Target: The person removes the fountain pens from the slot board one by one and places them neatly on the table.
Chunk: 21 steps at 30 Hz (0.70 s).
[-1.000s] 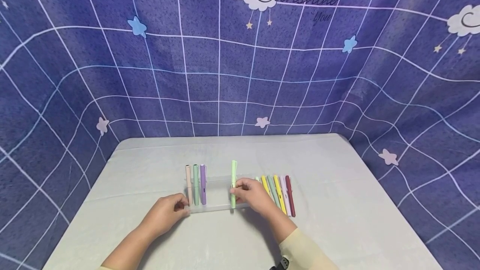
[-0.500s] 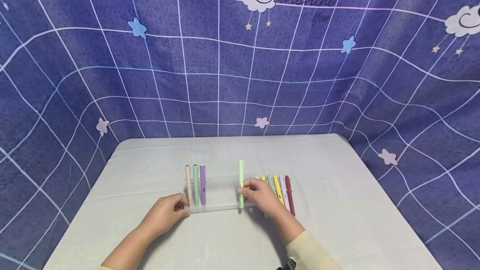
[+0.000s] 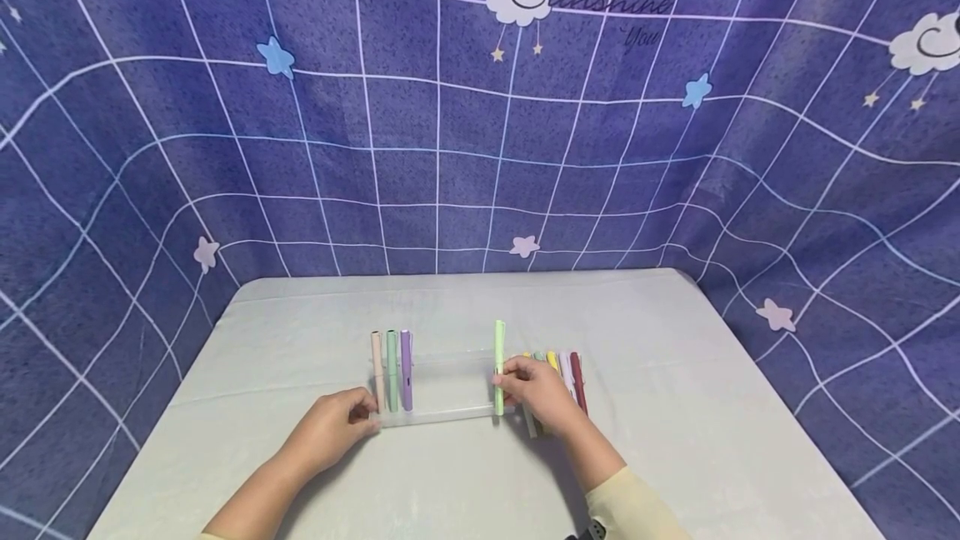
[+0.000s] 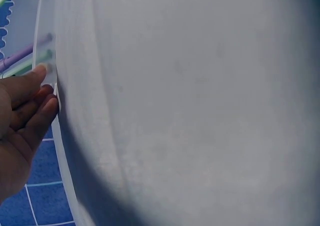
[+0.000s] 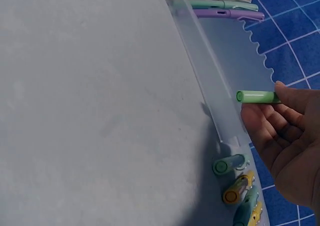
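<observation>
A clear plastic pen stand with a scalloped edge, plain in the right wrist view, lies mid-table. Its left end holds a beige pen, a green pen and a purple pen, side by side. My left hand pinches the stand's front left corner between thumb and fingers. With thumb and fingertips, my right hand grips a light green pen over the stand's right end. In the right wrist view, the end of that light green pen sticks out past the thumb.
Right of the stand lies a row of several pens, among them a lilac pen and a dark red pen; my right hand partly hides them. The pale tabletop is backed by a blue grid-patterned curtain.
My right hand has carried the light green pen rightward along the stand, covering more of the pens in the row. The left hand stays at the corner.
</observation>
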Available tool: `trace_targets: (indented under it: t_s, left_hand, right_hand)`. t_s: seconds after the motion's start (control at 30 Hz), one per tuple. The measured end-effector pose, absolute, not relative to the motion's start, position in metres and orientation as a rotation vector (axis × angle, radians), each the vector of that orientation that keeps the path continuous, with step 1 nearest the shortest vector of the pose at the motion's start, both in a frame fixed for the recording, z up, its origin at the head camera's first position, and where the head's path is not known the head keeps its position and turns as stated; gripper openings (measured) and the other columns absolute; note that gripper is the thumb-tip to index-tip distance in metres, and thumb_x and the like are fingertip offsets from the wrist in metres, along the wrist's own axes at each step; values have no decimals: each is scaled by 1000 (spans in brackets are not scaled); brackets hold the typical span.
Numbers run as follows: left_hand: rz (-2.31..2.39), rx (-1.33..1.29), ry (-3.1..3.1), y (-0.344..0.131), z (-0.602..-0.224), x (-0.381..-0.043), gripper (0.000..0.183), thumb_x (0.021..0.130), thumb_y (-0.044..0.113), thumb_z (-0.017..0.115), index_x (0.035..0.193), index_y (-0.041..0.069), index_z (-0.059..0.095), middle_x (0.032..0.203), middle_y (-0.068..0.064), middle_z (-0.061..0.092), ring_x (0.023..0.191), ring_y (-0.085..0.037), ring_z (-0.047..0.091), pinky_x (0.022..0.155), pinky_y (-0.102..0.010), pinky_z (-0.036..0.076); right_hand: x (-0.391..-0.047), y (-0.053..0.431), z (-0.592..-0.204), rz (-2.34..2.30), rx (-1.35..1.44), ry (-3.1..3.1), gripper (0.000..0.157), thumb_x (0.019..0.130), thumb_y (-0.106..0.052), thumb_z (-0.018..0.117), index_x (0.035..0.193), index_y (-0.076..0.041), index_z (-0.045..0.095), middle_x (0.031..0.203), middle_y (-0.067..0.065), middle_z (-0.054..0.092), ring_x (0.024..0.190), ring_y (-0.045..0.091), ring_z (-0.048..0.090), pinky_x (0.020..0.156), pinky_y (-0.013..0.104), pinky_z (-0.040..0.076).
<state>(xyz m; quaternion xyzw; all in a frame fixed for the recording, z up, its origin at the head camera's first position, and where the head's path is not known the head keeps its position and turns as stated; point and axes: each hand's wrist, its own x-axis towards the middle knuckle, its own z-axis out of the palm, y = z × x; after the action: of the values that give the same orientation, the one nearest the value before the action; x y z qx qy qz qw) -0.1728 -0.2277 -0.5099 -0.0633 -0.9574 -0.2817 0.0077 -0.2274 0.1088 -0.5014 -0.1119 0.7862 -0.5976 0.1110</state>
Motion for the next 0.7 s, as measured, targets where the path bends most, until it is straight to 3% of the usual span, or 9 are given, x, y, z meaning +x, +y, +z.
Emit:
trace_targets:
  t_s: [0.7]
  left_hand:
    - [-896,-179,-2996,-226,-512,-173,19,78,20,82,88,22,66,81,14,66,79,-3,61,78,-34,55]
  right_hand:
    - [-227,139,-500,-1769,-225,2365,23,93,-21,68,103,-1,66,98,15,69,76,23,69,74,42,60]
